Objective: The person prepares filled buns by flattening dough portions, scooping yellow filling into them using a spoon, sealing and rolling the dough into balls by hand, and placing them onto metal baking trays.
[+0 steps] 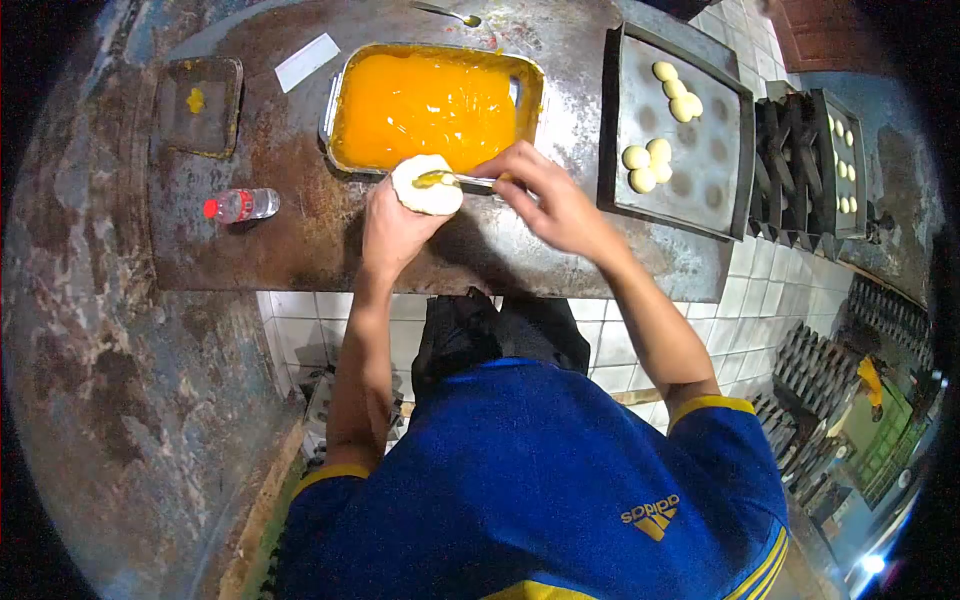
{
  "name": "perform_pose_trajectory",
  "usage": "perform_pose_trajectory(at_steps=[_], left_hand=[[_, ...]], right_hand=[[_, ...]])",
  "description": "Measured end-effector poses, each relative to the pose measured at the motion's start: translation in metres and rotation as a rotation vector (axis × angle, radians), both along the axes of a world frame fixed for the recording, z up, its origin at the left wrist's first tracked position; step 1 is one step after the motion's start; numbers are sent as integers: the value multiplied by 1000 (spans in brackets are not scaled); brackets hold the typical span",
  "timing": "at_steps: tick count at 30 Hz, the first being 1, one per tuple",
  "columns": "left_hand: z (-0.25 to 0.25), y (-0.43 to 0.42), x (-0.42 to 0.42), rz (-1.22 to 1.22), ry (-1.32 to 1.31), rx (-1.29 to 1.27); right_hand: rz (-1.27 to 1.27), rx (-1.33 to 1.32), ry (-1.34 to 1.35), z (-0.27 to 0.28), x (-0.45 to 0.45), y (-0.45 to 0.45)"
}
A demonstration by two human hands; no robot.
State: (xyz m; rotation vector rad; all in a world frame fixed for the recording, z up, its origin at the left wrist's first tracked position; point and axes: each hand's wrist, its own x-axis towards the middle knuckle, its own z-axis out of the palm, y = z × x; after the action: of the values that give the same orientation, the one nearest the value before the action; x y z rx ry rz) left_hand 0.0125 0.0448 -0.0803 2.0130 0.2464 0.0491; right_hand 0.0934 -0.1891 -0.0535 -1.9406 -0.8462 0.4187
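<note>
In my left hand (392, 232) lies a flattened round of pale dough (436, 200), held up near the front edge of the metal table, fingers curled beneath it. My right hand (552, 205) grips the handle of a spoon (432, 180), whose bowl rests on the dough with some yellow-orange filling. Just beyond both hands stands a rectangular metal pan (333, 112) with glossy orange filling (425, 105) in it. Part of the pan's near edge is hidden behind the dough and my right hand.
A black baking tray (690, 150) on the right carries several dough balls (647, 165). On the left are a small bottle with a red cap (240, 205) and a shallow pan (205, 125). Another spoon (450, 14) and a white strip (307, 62) lie farther back. Stacked trays (790, 160) stand right.
</note>
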Motion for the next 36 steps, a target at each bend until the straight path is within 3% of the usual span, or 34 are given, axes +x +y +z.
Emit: perform_pose_trajectory(at_steps=[2,4,8,12,13,15,17,21,24,26,29,31,33,35,36], left_hand=[[1,-4,3,-38,-95,-6],[0,-5,4,-31,-93,-34],[-27,6,-3,3,-118,14],[-15,1,-4,-55,-39,-53],[-13,-2,-3,-96,-25,-67],[-8,-7,-2,-144,-2,-82],[2,-11,2,-308,92,-56],[10,-23,10,-495,179,-159],[6,-26,18,-654,216,-220],[-2,-19,22,-768,292,-257],[42,-20,24,-753,293,-291],[48,-21,22,-700,308,-399],[54,-20,17,-652,323,-506],[61,-19,8,-421,386,-726],[64,-22,6,-367,354,-663]], right_hand=[[-14,-52,-48,13,-17,2],[-83,-75,-289,6,-31,-1],[-235,71,-204,-23,-63,-22],[-547,-132,202,-142,-107,-80],[-550,-128,198,-169,-115,-102],[-301,-468,72,-201,-124,-136],[-238,-618,140,-176,-109,-127],[-251,50,91,-29,-61,-52],[-123,148,98,34,-41,-26],[-92,103,113,45,-30,-26],[-89,81,72,55,-25,-22],[-175,161,286,52,-25,-19],[-189,179,318,54,-26,-16],[-287,302,609,58,-26,-14],[-220,291,699,62,-23,-15]])
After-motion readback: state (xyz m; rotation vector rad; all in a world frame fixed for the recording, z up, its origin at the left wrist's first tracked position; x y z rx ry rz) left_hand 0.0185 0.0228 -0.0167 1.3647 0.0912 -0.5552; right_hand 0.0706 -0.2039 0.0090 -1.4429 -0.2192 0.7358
